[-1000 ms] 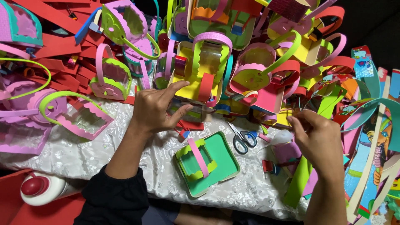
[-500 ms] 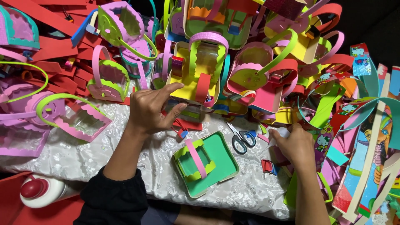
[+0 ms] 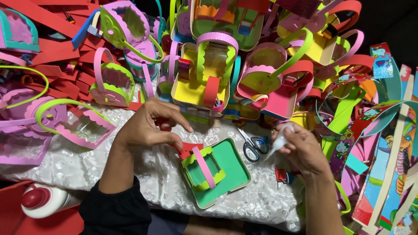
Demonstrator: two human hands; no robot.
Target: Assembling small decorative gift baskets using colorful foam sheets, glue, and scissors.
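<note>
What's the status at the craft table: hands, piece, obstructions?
Left hand pinching red foam piece at green box. Right hand gripping small glue bottle. Scissors lie between hands.

A green foam box (image 3: pixel 216 172) with a cream rim lies flat near the front edge of the desk, tilted to the right. A pink strap crosses two scalloped lime strips at its left end. A red foam piece (image 3: pixel 188 149) lies against its upper left corner. The small whitish bottle (image 3: pixel 279 141), probably glue, points its tip down-left, right of the box.
</note>
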